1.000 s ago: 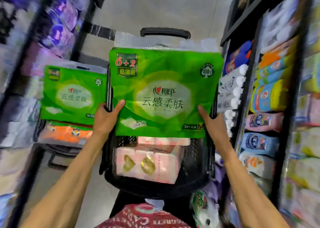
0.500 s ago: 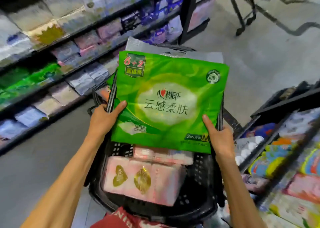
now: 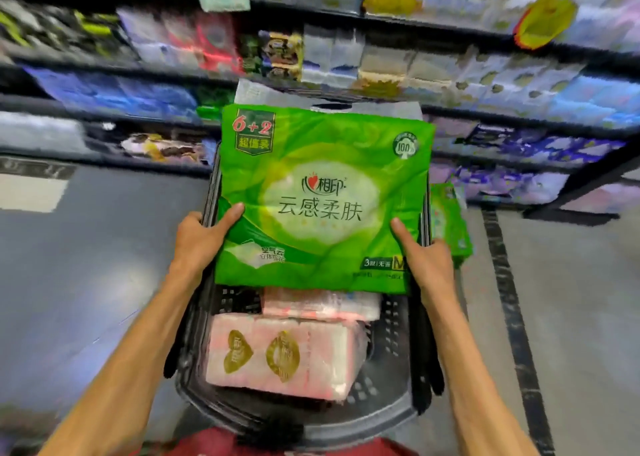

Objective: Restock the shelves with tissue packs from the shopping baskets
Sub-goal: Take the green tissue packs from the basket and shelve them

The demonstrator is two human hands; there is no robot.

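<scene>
Left hand [image 3: 202, 235] and right hand [image 3: 427, 260] are holding a green tissue pack [image 3: 322, 199] above the shopping basket [image 3: 391, 331], each grip clamped on one side, while pink packs [image 3: 277, 355] inside are awaiting the shelves [image 3: 450, 29] beyond.

We cannot read the blurred shelves [image 3: 69, 102]; the green tissue pack [image 3: 322, 196] hides most fingers of left hand [image 3: 197, 234] and right hand [image 3: 427, 258], and the far end of the basket [image 3: 304, 424].
</scene>
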